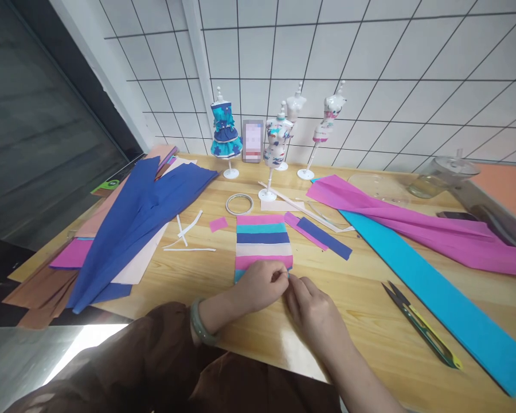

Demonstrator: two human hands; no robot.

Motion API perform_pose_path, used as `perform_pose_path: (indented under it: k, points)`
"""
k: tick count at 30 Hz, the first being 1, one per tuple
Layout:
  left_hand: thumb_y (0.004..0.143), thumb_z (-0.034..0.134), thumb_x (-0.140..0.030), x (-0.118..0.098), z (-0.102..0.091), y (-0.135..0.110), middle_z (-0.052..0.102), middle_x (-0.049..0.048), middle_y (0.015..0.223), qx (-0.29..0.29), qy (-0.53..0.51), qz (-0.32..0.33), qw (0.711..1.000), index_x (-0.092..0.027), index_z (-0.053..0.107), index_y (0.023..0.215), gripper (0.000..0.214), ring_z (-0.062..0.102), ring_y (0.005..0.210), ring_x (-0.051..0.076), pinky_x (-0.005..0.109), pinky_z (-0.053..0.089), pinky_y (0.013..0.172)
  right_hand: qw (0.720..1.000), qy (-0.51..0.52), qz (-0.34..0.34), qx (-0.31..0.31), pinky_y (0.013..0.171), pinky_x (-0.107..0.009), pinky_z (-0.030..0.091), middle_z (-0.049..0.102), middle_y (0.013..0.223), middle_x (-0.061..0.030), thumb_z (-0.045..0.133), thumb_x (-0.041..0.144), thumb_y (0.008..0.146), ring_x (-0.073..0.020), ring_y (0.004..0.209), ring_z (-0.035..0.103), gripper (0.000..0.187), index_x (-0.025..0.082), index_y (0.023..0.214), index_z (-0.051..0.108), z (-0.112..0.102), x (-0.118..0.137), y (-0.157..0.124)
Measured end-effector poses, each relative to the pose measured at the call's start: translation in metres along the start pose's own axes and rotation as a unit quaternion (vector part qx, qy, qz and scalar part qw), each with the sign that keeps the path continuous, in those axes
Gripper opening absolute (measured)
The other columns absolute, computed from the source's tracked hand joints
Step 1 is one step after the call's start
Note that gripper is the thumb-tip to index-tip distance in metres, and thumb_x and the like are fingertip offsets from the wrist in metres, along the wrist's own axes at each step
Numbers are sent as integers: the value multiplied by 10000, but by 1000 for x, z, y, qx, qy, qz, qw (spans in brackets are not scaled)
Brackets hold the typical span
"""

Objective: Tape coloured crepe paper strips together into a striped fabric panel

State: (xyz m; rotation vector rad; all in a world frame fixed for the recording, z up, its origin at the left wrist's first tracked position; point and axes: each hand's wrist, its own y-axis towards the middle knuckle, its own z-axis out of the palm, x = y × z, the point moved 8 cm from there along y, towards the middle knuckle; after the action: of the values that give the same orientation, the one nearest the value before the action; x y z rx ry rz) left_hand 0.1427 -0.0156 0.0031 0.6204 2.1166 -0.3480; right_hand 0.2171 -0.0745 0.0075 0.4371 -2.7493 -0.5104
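Note:
A striped sheet of crepe paper (264, 237) lies flat in front of me, with pink, turquoise, dark blue and pale bands. My left hand (264, 282) rests over its lower edge, fingers closed in a pinch at the lower right corner. Close against it, my right hand (313, 304) also pinches at that corner, where a bit of blue paper shows. The fingertips hide the exact grip. To the sheet's upper right are a dark blue strip (324, 238) and a pink strip (317, 243); a small pink piece (218, 224) sits at its upper left.
A tape roll (239, 204) and white strips (190, 225) lie beyond. Small dress forms (277, 143) and a phone (253, 140) stand at the wall. Blue crepe paper (141, 218) is left; pink crepe (413, 223), turquoise crepe (434, 298) and thread snips (421, 327) are right.

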Motion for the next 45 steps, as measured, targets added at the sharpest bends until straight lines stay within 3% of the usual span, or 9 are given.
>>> perform_pose_path:
  k: [7,14,31,45]
  points:
    - [750,417,-180,3,1,-1,397,-53,548,3,-18,7,1000,-163,432,589,163,363,541,77,205,257,504,998,55,32,-9,538,-266,445,590,710,-58,377,200,899,-162,603,587,231,138,971,588,-3,-7,-1]
    - [754,431,-207,7,3,1,421,-48,550,10,-30,-8,999,-158,478,598,170,379,543,76,199,264,504,971,200,132,-27,648,-275,474,628,826,-40,466,245,878,-157,719,603,153,192,948,591,-13,-24,1]
    - [737,447,-222,7,7,1,500,-32,578,30,-10,0,999,-152,534,622,160,443,560,80,196,287,507,973,209,86,-53,696,-288,486,645,845,-62,480,193,870,-165,764,617,139,174,909,613,-13,-21,2]
    - [740,459,-242,5,4,1,487,-39,553,27,25,-5,999,-155,553,615,179,420,527,75,203,259,480,965,232,119,-24,690,-294,487,668,836,-64,455,245,873,-180,771,626,189,184,868,633,-9,-25,3]
